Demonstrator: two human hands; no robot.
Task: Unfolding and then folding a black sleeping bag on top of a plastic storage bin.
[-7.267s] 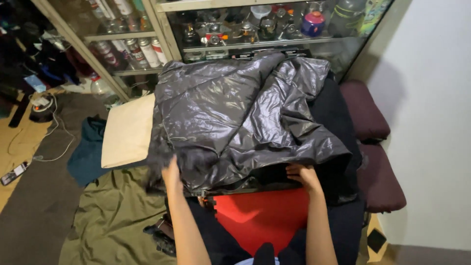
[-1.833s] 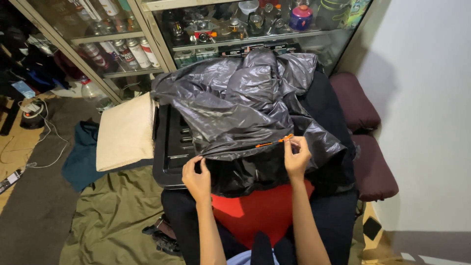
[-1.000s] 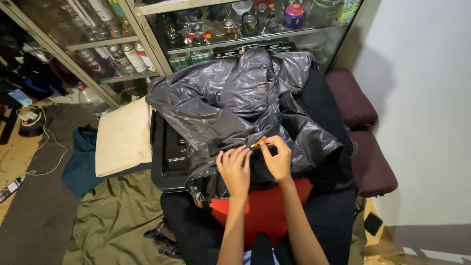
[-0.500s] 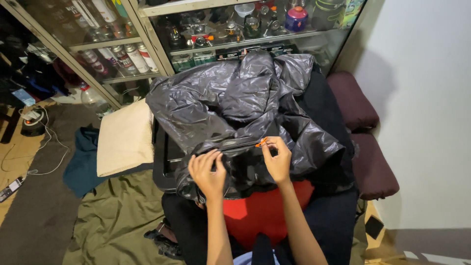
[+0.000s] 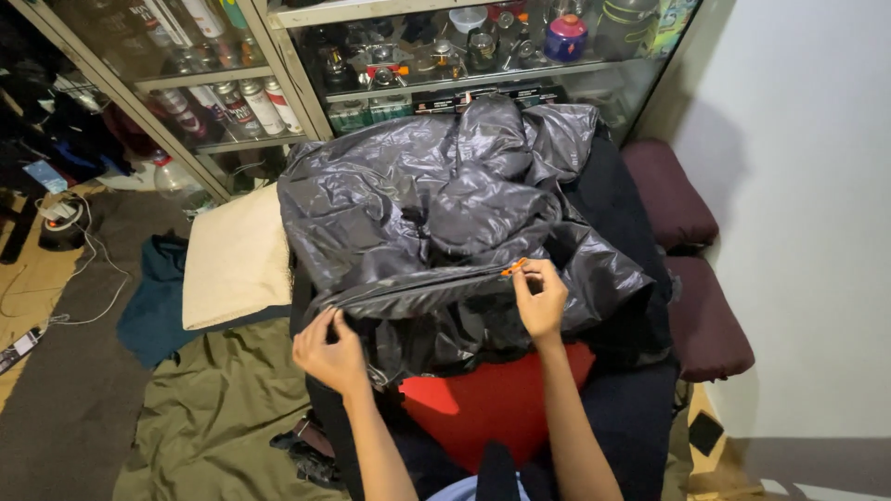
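Zipping a shiny black puffer jacket (image 5: 445, 232) heaped at centre: left hand (image 5: 329, 348) pinching its hem at seven o'clock, right hand (image 5: 541, 299) gripping the orange zipper pull (image 5: 513, 268) at four o'clock, likely needing a taut pull.

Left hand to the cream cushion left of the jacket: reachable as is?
Probably yes. The left hand grips the grey jacket edge; the cream cushion lies uncovered just to its left, nothing between, though it must release first.

Glossy, crinkled dark-grey jacket (image 5: 436, 204) fabric
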